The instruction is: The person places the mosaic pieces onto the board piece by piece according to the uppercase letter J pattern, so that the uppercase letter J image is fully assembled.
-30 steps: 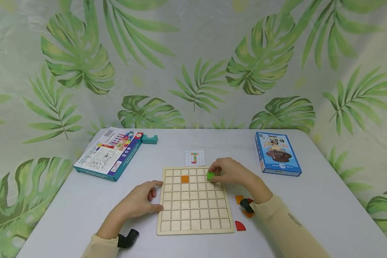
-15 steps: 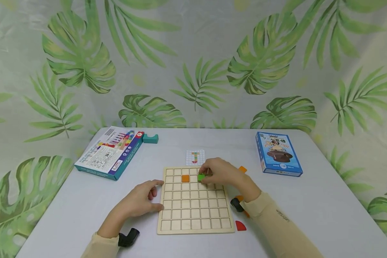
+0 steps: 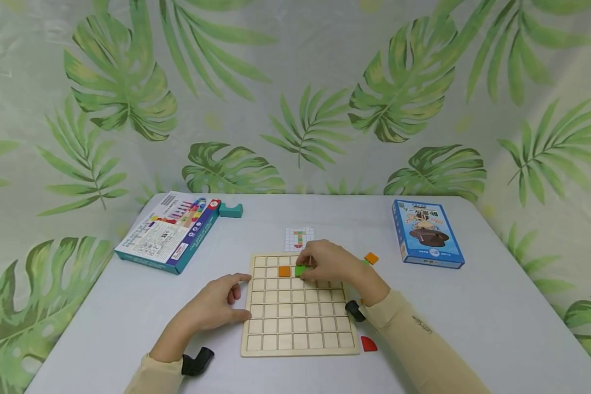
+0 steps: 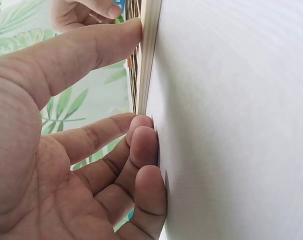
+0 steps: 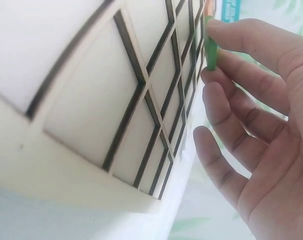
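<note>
Pinching a green tile between thumb and forefinger, the right hand is at the second row from the far edge of the wooden grid board, just right of an orange tile lying in that row; whether the green tile touches the board, I cannot tell. The left hand is partly spread, thumb and forefinger touching the board's left edge, its other fingers bent and holding nothing. A pattern card lies just beyond the board. On the surface, a red quarter-circle piece lies just right of the board's near right corner.
</note>
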{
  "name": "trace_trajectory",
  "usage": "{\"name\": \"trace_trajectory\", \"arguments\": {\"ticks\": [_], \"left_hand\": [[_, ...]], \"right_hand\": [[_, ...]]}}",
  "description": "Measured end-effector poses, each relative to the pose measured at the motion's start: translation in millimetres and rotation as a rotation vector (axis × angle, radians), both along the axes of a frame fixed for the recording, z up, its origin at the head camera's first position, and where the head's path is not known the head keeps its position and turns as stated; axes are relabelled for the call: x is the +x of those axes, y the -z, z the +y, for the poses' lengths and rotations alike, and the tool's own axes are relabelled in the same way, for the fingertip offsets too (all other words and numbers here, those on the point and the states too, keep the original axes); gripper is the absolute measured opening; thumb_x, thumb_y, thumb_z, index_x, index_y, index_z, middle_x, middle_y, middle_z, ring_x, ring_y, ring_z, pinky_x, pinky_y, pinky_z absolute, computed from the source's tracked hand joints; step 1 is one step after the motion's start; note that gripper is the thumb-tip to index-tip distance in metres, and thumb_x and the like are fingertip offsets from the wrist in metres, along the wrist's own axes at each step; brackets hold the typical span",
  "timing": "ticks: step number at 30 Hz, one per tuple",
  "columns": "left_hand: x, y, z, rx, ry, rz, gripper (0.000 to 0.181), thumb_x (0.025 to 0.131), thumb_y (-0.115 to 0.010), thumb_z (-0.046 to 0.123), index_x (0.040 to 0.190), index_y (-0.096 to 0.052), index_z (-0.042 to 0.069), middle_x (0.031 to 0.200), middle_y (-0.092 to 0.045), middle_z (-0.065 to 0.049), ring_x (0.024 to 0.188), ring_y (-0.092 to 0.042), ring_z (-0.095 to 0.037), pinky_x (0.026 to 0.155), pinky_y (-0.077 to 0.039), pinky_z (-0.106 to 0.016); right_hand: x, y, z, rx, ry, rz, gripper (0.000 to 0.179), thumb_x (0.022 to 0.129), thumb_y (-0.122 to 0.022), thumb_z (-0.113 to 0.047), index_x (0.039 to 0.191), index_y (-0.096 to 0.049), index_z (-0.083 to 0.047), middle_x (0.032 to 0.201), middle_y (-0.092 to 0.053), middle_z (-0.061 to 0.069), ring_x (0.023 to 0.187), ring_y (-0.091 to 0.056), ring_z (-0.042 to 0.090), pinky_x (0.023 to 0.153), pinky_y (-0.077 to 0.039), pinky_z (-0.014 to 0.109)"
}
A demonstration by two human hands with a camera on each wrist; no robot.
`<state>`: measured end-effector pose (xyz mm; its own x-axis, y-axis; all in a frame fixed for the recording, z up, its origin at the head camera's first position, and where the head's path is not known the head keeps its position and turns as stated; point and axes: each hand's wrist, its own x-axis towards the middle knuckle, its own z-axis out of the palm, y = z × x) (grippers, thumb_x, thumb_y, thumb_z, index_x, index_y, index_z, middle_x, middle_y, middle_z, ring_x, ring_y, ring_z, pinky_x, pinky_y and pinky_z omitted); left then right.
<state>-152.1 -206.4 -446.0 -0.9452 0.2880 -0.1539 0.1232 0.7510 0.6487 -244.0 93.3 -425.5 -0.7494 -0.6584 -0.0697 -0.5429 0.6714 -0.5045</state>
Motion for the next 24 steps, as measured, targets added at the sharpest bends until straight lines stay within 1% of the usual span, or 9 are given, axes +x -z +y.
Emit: {"name": "trace_trajectory", "arguments": {"ticks": [3, 8, 16, 24], "left_hand": [[-0.1, -0.1, 0.0, -0.002, 0.003, 0.001, 0.077, 0.078, -0.096, 0.018, 0.146, -0.062, 0.008, 0.092, -0.055, -0.001, 0.084, -0.049, -0.015, 0.072, -0.038, -0.029], [-1.1, 0.4, -0.3, -0.011, 0.005, 0.002, 0.078, 0.078, -0.096, 0.019, 0.147, -0.061, 0.009, 0.093, -0.056, 0.000, 0.084, -0.050, -0.015, 0.072, -0.038, -0.029], [-0.6, 0.8, -0.8, 0.004, 0.011, 0.008, 0.078, 0.078, -0.096, 0.017, 0.147, -0.061, 0.007, 0.093, -0.055, -0.001, 0.084, -0.049, -0.016, 0.072, -0.038, -0.029], [0.2, -0.1, -0.3, -0.001, 0.005, 0.012, 0.077, 0.077, -0.096, 0.017, 0.146, -0.062, 0.007, 0.092, -0.055, -0.001, 0.084, -0.049, -0.016, 0.072, -0.038, -0.029]], "right_hand": [[-0.6, 0.2, -1.7, 0.001, -0.004, 0.009, 0.019, 0.094, -0.084, -0.017, 0.111, -0.081, -0.011, 0.104, -0.070, 0.000, 0.085, -0.059, 0.008, 0.078, -0.053, 0.025], [-1.0, -0.6, -4.7, -0.001, -0.002, 0.002, 0.019, 0.094, -0.083, -0.017, 0.112, -0.081, -0.011, 0.104, -0.069, 0.001, 0.085, -0.060, 0.008, 0.076, -0.054, 0.025], [-1.0, -0.8, -7.6, 0.005, -0.005, -0.004, 0.019, 0.094, -0.083, -0.016, 0.112, -0.081, -0.010, 0.108, -0.069, 0.002, 0.086, -0.060, 0.010, 0.076, -0.053, 0.027], [-1.2, -1.1, -9.3, 0.012, -0.005, -0.008, 0.018, 0.094, -0.083, -0.015, 0.112, -0.081, -0.011, 0.108, -0.069, 0.002, 0.085, -0.059, 0.009, 0.076, -0.053, 0.026]]}}
